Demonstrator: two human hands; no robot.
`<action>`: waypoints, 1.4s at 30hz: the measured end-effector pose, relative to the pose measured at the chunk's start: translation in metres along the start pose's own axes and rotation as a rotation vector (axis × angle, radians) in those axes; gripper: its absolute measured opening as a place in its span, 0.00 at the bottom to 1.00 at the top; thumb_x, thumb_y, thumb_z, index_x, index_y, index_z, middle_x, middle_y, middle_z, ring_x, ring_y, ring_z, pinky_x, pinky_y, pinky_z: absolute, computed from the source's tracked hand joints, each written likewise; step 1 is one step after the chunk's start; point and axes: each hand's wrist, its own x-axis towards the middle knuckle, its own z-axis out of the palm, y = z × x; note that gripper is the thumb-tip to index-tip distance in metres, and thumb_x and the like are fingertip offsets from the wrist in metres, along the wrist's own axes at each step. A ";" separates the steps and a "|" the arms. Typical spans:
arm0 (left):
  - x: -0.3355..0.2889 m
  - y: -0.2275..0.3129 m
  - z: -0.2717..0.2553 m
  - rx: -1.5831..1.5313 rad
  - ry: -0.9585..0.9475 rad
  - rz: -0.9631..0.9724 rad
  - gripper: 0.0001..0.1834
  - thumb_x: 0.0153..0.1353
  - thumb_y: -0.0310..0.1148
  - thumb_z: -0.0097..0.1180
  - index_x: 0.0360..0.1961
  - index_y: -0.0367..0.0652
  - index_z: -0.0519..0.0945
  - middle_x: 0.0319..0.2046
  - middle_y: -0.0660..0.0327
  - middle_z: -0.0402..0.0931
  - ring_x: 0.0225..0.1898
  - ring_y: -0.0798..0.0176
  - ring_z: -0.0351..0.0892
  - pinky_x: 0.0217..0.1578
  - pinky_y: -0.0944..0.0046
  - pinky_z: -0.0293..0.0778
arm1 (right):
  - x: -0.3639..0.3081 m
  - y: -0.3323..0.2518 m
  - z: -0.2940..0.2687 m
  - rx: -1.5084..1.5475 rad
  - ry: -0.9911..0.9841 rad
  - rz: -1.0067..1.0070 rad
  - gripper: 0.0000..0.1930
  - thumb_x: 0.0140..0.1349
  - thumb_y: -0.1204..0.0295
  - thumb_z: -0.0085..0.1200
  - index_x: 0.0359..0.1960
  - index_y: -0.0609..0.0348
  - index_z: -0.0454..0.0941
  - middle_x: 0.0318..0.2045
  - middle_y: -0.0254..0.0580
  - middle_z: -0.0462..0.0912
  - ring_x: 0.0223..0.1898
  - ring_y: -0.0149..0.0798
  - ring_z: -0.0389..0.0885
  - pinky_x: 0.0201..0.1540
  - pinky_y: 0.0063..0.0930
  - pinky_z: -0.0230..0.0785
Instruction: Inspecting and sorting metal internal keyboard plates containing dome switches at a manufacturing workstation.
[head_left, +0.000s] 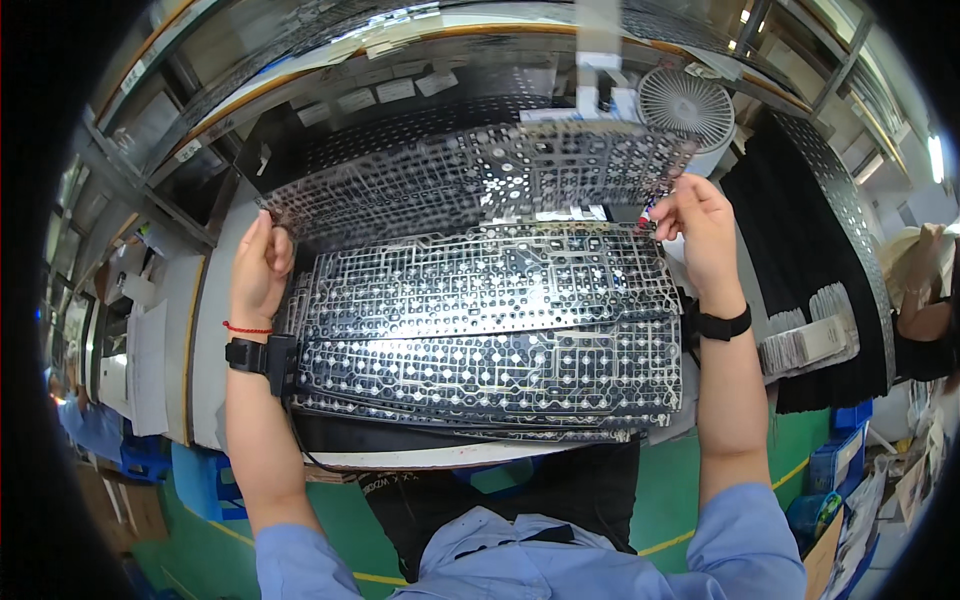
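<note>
A thin, see-through membrane circuit sheet (pixel 400 190), printed with a grid of traces and dots, is held up on its edge and blurred in places. My left hand (pixel 262 265) pinches its left end, and my right hand (pixel 703 235) pinches the right end. By my right fingertips a small red and white pen-like thing (pixel 645 216) shows; I cannot tell how it is held. Below and nearer me lies a stack of similar circuit sheets (pixel 490 370), with light glaring off the top ones.
A round white fan (pixel 686 108) stands at the back right. Black sheets (pixel 800 260) are piled on the right, beside a bundle of white tags (pixel 820 335). A black perforated panel (pixel 350 150) is behind the held sheet. Shelving (pixel 130 165) rises at the left.
</note>
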 end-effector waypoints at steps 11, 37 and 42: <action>0.002 -0.007 0.000 0.326 0.053 -0.106 0.17 0.68 0.32 0.54 0.55 0.38 0.74 0.29 0.72 0.78 0.22 0.83 0.68 0.20 0.81 0.59 | -0.001 -0.002 0.000 -0.156 -0.069 -0.066 0.17 0.61 0.81 0.58 0.53 0.65 0.75 0.43 0.36 0.79 0.28 0.16 0.75 0.21 0.09 0.61; 0.007 -0.010 -0.006 0.107 0.100 -0.142 0.23 0.72 0.38 0.47 0.60 0.33 0.69 0.54 0.52 0.76 0.51 0.63 0.77 0.47 0.71 0.75 | -0.003 0.002 0.000 -0.354 -0.221 0.103 0.06 0.66 0.72 0.56 0.36 0.61 0.77 0.29 0.27 0.77 0.30 0.20 0.70 0.34 0.16 0.63; 0.004 -0.008 -0.013 0.251 -0.091 -0.183 0.18 0.72 0.40 0.47 0.52 0.37 0.76 0.36 0.66 0.79 0.31 0.77 0.73 0.31 0.77 0.68 | 0.002 0.011 -0.001 -0.362 -0.128 -0.015 0.06 0.67 0.72 0.56 0.36 0.61 0.78 0.27 0.26 0.76 0.28 0.18 0.70 0.30 0.14 0.62</action>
